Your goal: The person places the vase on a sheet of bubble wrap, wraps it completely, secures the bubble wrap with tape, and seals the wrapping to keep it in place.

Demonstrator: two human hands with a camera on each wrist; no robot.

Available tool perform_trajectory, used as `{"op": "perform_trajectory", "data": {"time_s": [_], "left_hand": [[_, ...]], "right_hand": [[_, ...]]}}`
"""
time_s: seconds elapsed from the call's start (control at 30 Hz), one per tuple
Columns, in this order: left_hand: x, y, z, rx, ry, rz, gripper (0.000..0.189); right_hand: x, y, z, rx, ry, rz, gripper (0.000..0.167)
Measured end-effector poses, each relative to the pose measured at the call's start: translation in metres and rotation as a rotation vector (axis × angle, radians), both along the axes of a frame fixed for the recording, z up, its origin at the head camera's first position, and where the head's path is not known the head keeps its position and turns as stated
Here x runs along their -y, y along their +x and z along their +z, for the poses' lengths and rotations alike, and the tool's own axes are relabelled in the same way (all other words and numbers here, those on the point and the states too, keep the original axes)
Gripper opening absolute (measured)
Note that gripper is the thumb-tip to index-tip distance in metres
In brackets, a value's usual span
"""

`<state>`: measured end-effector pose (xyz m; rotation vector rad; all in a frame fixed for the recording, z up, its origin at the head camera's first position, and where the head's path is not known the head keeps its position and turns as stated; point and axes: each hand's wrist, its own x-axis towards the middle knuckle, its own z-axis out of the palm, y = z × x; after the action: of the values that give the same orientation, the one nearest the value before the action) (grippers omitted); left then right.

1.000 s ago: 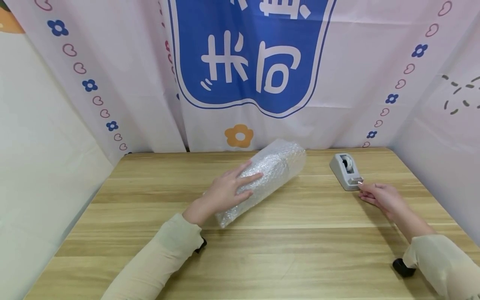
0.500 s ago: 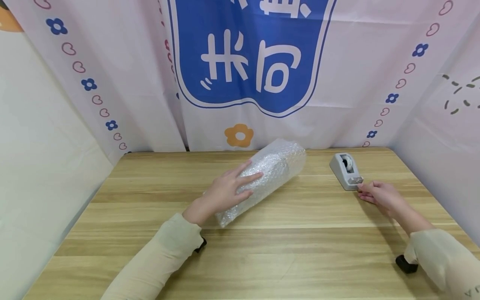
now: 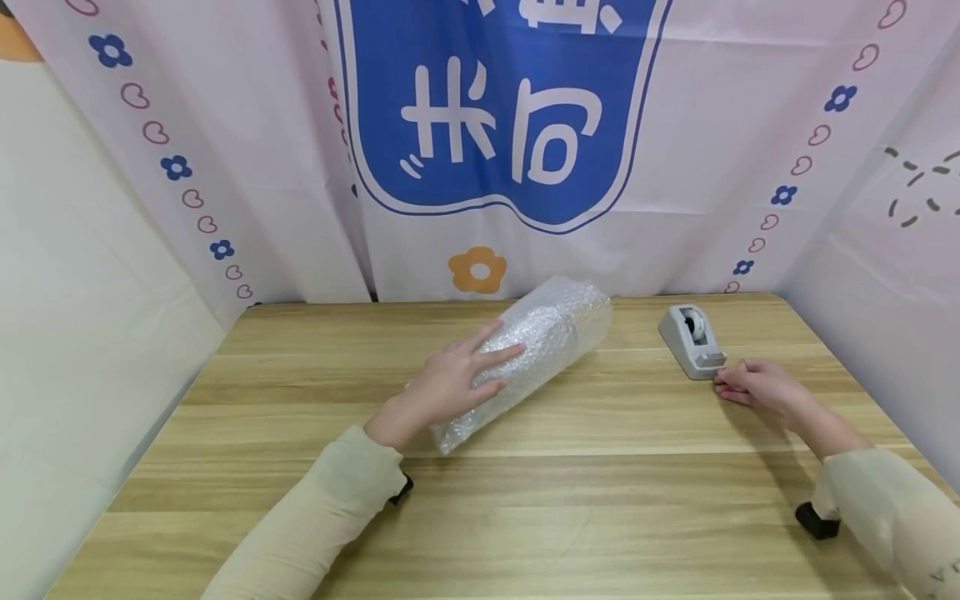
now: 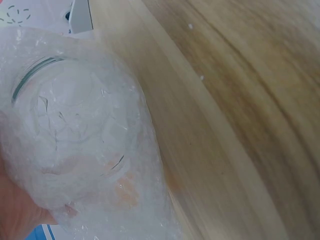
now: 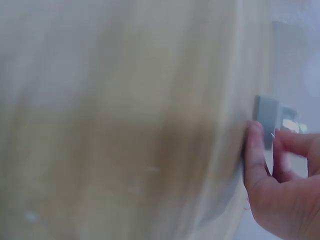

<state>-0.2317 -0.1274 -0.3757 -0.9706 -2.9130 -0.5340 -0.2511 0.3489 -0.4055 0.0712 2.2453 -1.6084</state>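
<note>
A bubble-wrapped bundle (image 3: 551, 342) lies diagonally across the back middle of the table. My left hand (image 3: 442, 383) rests over its near end with fingers spread. In the left wrist view, a round, clear, glass-like rim shows through the bubble wrap (image 4: 75, 125). To the right stands a grey tape dispenser (image 3: 679, 343) holding a small roll (image 3: 697, 324). My right hand (image 3: 763, 389) is at the dispenser's front, just below the cutter. Its thumb and finger pinch the end of the clear tape, seen as a small glint between the fingertips in the right wrist view.
The wood-grain table (image 3: 600, 525) spreads in front of both arms. A printed curtain (image 3: 292, 167) hangs right behind its back edge, and pale side walls (image 3: 892, 350) close in left and right. Black wrist cameras (image 3: 817, 521) sit under the sleeves.
My right hand has dropped slightly from the cutter to just below the dispenser's front edge, while its forearm has lifted a little. The left hand and the wrapped bundle have kept still.
</note>
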Motion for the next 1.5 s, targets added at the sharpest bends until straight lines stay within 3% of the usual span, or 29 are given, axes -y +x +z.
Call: {"op": "perform_trajectory", "data": {"time_s": [0.43, 0.67, 0.97, 1.23, 1.5], "left_hand": [[0.000, -0.001, -0.001, -0.005, 0.010, -0.011, 0.055], [0.001, -0.002, -0.002, -0.019, 0.008, -0.021, 0.055], [0.002, -0.002, -0.002, -0.032, 0.001, -0.021, 0.055], [0.001, -0.001, -0.001, -0.006, 0.021, -0.017, 0.052], [0.001, 0.001, 0.000, -0.014, 0.038, -0.015, 0.049]], "right_hand": [[-0.007, 0.005, 0.008, 0.060, -0.048, 0.110, 0.023], [-0.001, 0.009, 0.020, 0.049, 0.078, 0.249, 0.017], [0.034, 0.007, 0.045, -0.018, 0.141, 0.352, 0.023], [0.068, 0.000, 0.078, -0.132, 0.179, 0.356, 0.025], [0.111, -0.007, 0.088, -0.205, 0.134, 0.378, 0.024]]}}
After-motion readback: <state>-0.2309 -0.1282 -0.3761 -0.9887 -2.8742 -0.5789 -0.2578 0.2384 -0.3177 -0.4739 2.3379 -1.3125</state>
